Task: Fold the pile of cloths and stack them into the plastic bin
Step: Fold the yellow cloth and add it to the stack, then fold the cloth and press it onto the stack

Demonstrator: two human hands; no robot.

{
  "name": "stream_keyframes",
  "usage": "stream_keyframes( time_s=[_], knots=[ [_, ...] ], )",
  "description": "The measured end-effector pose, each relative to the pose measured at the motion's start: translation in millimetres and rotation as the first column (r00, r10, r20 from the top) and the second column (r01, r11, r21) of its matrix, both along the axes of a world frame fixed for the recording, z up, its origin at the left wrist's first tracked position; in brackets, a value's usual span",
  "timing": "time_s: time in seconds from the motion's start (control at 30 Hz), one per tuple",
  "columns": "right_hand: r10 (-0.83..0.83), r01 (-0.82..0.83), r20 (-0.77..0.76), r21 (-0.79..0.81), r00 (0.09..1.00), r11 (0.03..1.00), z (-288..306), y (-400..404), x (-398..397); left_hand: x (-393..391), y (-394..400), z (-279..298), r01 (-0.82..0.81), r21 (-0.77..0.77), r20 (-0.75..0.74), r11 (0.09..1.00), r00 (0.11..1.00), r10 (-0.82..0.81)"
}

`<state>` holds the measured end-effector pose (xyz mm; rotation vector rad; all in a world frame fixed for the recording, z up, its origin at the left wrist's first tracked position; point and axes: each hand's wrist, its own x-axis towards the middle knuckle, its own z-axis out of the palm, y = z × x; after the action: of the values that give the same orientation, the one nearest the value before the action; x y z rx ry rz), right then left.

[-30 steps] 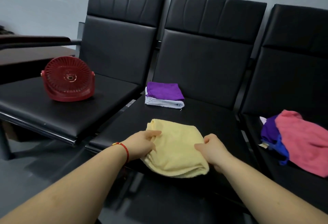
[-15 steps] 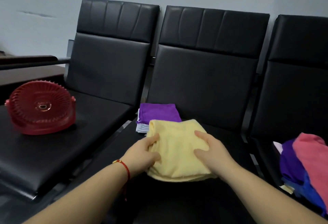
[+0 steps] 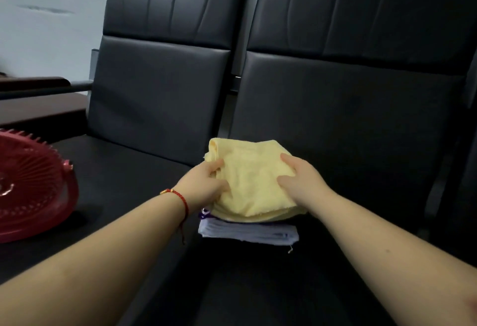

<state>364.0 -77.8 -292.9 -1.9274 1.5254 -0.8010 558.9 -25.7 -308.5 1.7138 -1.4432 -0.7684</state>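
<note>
Two hands meet on a folded yellow cloth [image 3: 254, 181], which sits on top of a small stack on the seat of the right-hand black chair [image 3: 348, 124]. With that stack as the landmark: the yellow cloth is its top layer, a sliver of purple cloth [image 3: 204, 212] peeks out just under the yellow cloth's near left corner, and a folded white cloth [image 3: 247, 232] forms the bottom layer, resting on the seat and showing its layered front edge.

The left hand [image 3: 204, 183] holds the yellow cloth's left edge, fingers curled around the fold with the thumb lying on top. A red string bracelet [image 3: 180, 199] circles that wrist. The right hand [image 3: 299, 178] lies on the cloth's right side, thumb and forefinger spread across the top surface; the other fingers wrap down over the right edge, so the hand clasps the cloth from that side. The cloth lies between the two hands, directly under both thumbs, and both forearms reach in from the near edge of the view.

Left of the stack, well apart from it, a red fan [image 3: 33, 186] lies on the seat of the left-hand black chair [image 3: 160, 88]. Behind the stack rise the padded chair backs, and behind those a pale wall [image 3: 51, 29]. A dark wooden armrest [image 3: 38, 85] shows far left of the stack.
</note>
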Motion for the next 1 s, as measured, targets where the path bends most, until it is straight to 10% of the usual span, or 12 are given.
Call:
stream_keyframes(
  time_s=[0.27, 0.47, 1.0],
  knots=[
    [0.012, -0.005, -0.092, 0.086, 0.996, 0.996, -61, -2, -5, 8, -15, -41, 0.061, 0.206, -0.072, 0.977, 0.996, -0.047],
    [0.045, -0.033, -0.215, 0.056, 0.976, 0.998, -43, 41, -26, -22, 13, -18, -0.030, -0.010, 0.479, 0.999, 0.877, 0.031],
    [-0.265, 0.284, -0.336, 0.008, 0.904, 0.959, -22, 252, -254, -314, 151, 8, 0.505, 0.127, 0.437, 0.854, 0.744, -0.505]
  ],
)
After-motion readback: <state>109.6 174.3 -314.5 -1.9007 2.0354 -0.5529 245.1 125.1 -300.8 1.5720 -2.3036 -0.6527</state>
